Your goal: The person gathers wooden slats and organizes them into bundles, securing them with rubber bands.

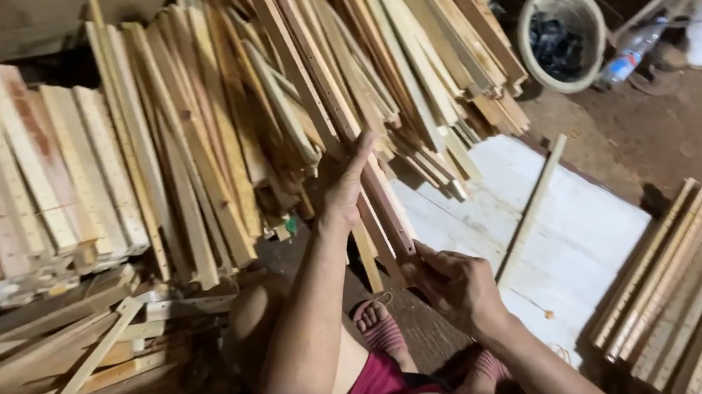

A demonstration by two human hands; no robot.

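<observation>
Wood slat [352, 127], both hands [456, 286] gripping

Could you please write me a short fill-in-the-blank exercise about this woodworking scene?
1. Both hands grip one long reddish wooden ____.
2. The right hand holds its ____ end.
3. The round pale bucket stands at the upper ____.
4. A single pale wooden strip lies on the ____ board.

Missing words: slat; lower; right; white

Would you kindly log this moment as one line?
left hand: on long wooden strip | right hand: grips strip's lower end | behind: leaning strip pile
</observation>
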